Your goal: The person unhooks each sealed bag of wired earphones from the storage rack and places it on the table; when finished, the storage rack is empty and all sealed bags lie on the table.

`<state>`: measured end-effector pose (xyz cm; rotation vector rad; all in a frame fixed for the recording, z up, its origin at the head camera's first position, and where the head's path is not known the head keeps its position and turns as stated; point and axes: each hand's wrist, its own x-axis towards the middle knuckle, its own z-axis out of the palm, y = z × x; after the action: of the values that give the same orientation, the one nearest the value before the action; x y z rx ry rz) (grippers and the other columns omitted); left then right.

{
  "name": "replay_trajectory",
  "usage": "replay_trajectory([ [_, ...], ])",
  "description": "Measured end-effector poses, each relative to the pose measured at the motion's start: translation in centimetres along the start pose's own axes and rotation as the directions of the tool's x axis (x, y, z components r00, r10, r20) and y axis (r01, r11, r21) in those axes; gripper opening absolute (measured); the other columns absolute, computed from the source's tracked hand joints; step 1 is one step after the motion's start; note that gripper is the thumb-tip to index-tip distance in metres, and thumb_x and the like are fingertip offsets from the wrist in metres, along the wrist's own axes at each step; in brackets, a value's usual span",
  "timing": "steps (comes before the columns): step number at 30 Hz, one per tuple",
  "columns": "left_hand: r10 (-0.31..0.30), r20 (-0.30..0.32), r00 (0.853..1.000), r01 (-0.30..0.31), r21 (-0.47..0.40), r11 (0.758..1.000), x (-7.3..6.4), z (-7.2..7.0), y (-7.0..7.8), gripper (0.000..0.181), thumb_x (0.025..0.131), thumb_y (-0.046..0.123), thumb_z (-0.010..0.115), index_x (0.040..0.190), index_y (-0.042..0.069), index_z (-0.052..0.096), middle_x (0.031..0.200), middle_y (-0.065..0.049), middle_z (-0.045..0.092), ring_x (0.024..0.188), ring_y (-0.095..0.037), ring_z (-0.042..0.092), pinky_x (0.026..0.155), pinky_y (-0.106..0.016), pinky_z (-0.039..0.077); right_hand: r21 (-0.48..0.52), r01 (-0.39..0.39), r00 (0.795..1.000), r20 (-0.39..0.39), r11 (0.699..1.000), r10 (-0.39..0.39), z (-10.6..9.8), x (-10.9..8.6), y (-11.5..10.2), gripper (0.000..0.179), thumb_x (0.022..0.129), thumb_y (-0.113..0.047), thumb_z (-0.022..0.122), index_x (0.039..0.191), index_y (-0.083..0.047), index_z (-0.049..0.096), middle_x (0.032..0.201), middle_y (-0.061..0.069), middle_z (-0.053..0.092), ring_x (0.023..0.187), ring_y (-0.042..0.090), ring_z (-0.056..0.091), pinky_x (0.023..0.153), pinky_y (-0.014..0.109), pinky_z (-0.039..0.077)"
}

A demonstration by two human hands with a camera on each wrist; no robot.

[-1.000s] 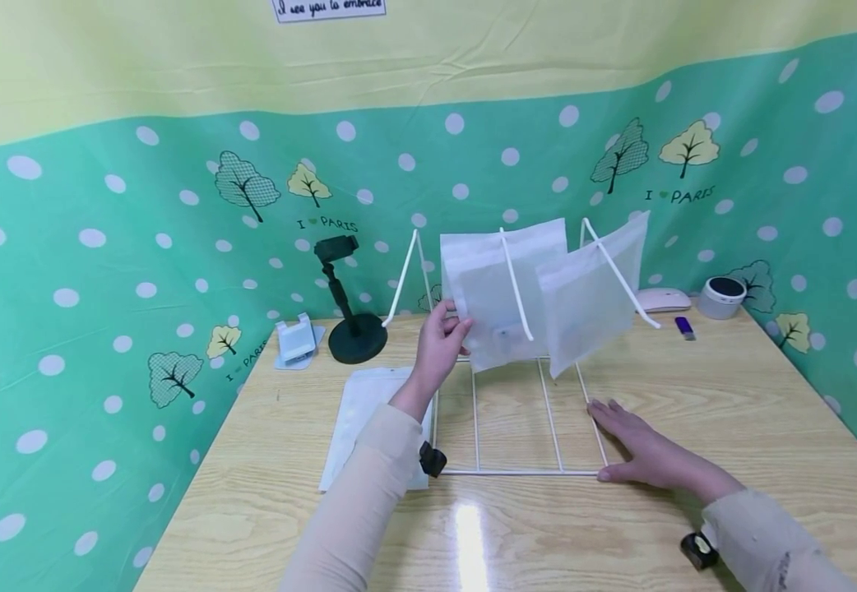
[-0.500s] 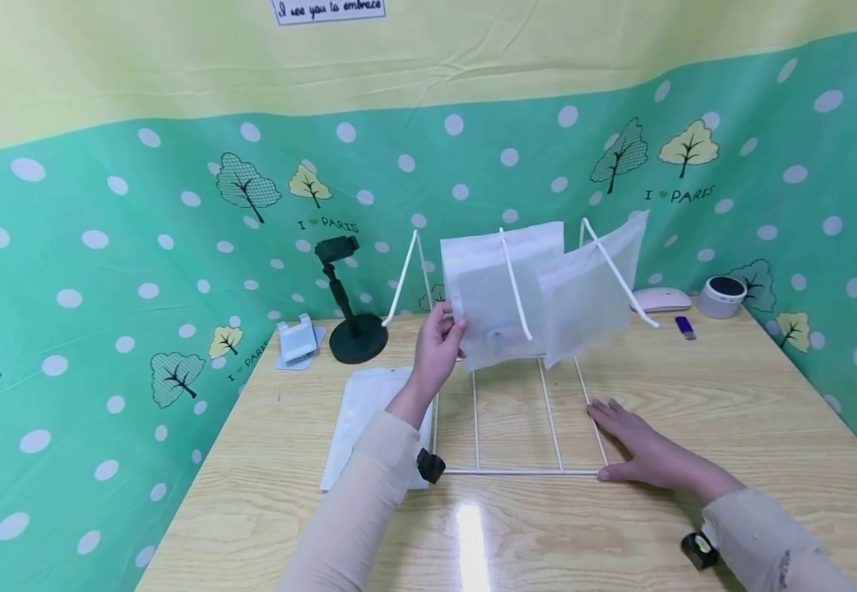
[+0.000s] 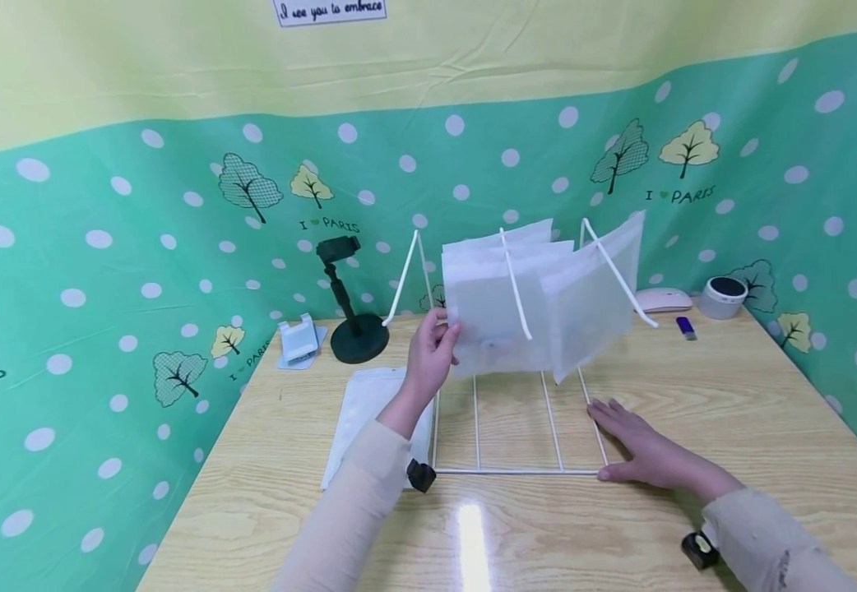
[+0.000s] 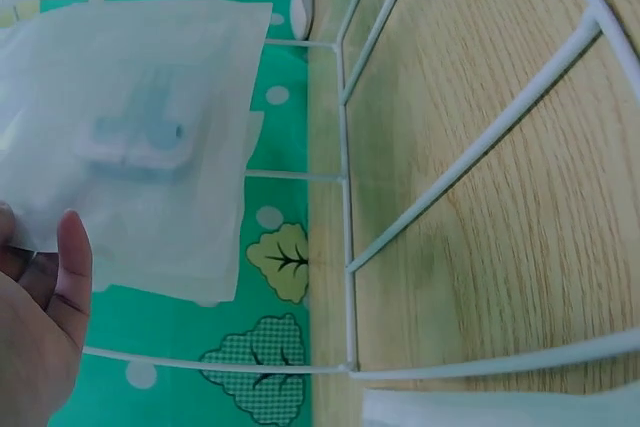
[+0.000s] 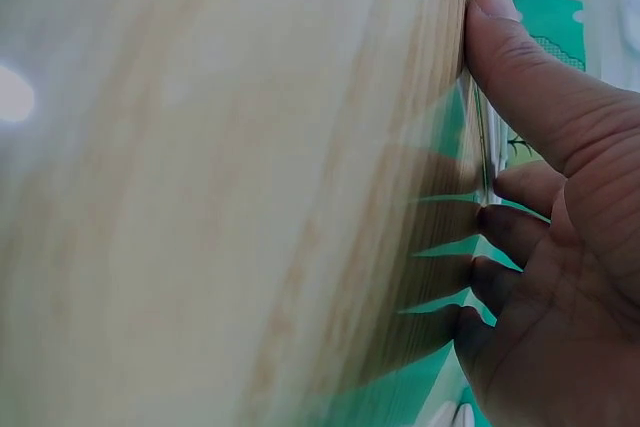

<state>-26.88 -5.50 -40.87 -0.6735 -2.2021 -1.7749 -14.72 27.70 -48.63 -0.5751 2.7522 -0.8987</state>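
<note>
My left hand (image 3: 428, 353) pinches the left edge of a frosted zip bag (image 3: 473, 304) at the middle prong of a white wire rack (image 3: 517, 472). Through the bag's film a pale item (image 4: 135, 147) shows faintly in the left wrist view; its kind is unclear. Another frosted bag (image 3: 465, 247) stands behind the pinched one. At the right prong hangs a further frosted bag (image 3: 599, 304), slanted. My right hand (image 3: 636, 448) rests on the table by the rack's front right corner, fingers spread, thumb and fingertips touching the base wires.
On the table (image 3: 532, 534), a flat white bag (image 3: 369, 411) lies left of the rack. Behind it are a black stand (image 3: 354, 333) and a pale blue holder (image 3: 298, 339). A white mouse (image 3: 663, 299), a purple USB stick (image 3: 685, 327) and a round speaker (image 3: 722, 298) sit back right.
My left hand has shifted slightly left and down. The pinched bag has come forward and lower, apart from the one behind it. The right hand has stayed put.
</note>
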Motion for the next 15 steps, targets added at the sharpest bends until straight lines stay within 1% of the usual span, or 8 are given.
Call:
replay_trajectory([
  [3, 0.006, 0.002, 1.000, -0.006, 0.027, 1.000, -0.4, -0.4, 0.3, 0.012, 0.102, 0.014, 0.052, 0.107, 0.003, 0.054, 0.089, -0.019, 0.071, 0.061, -0.031, 0.059, 0.049, -0.026, 0.048, -0.001, 0.003, 1.000, 0.005, 1.000, -0.003, 0.0, 0.0, 0.0, 0.099, 0.079, -0.049, 0.075, 0.151, 0.002, 0.029, 0.155, 0.027, 0.021, 0.139, 0.055, 0.013, 0.106, 0.071, 0.014],
  [7, 0.021, 0.004, 1.000, -0.021, 0.063, 0.998, -1.1, -0.8, 0.8, 0.013, 0.102, 0.016, 0.052, 0.108, 0.004, 0.055, 0.091, -0.018, 0.072, 0.064, -0.031, 0.061, 0.049, -0.024, 0.046, -0.003, -0.006, 1.000, 0.013, 1.000, 0.006, -0.1, 0.0, 0.0, 0.099, 0.079, -0.050, 0.074, 0.151, 0.001, 0.028, 0.156, 0.027, 0.021, 0.139, 0.054, 0.013, 0.107, 0.070, 0.015],
  [13, 0.066, 0.018, 0.998, -0.068, 0.097, 0.993, -2.1, -1.4, 1.6, 0.012, 0.100, 0.007, 0.054, 0.108, -0.002, 0.054, 0.090, -0.023, 0.071, 0.058, -0.038, 0.059, 0.046, -0.021, 0.042, 0.001, -0.005, 1.000, 0.014, 1.000, 0.005, -0.1, 0.1, -0.1, 0.099, 0.079, -0.050, 0.074, 0.151, 0.001, 0.029, 0.155, 0.027, 0.021, 0.139, 0.055, 0.013, 0.106, 0.071, 0.015],
  [14, 0.066, 0.023, 0.998, -0.068, 0.106, 0.992, -2.3, -1.5, 1.9, 0.011, 0.100, 0.005, 0.053, 0.108, -0.003, 0.054, 0.091, -0.024, 0.071, 0.057, -0.039, 0.059, 0.046, -0.021, 0.042, 0.004, -0.004, 1.000, 0.014, 1.000, 0.004, 0.0, 0.1, -0.1, 0.099, 0.079, -0.050, 0.074, 0.151, 0.001, 0.029, 0.155, 0.027, 0.021, 0.139, 0.055, 0.013, 0.106, 0.071, 0.015],
  [15, 0.066, 0.030, 0.997, -0.069, 0.113, 0.991, -2.5, -1.7, 2.5, 0.011, 0.099, 0.004, 0.053, 0.107, -0.004, 0.054, 0.092, -0.025, 0.070, 0.058, -0.040, 0.059, 0.047, -0.021, 0.042, 0.005, -0.002, 1.000, 0.014, 1.000, 0.002, 0.0, 0.1, -0.1, 0.099, 0.079, -0.050, 0.074, 0.151, 0.002, 0.029, 0.155, 0.028, 0.021, 0.139, 0.055, 0.013, 0.106, 0.071, 0.015],
])
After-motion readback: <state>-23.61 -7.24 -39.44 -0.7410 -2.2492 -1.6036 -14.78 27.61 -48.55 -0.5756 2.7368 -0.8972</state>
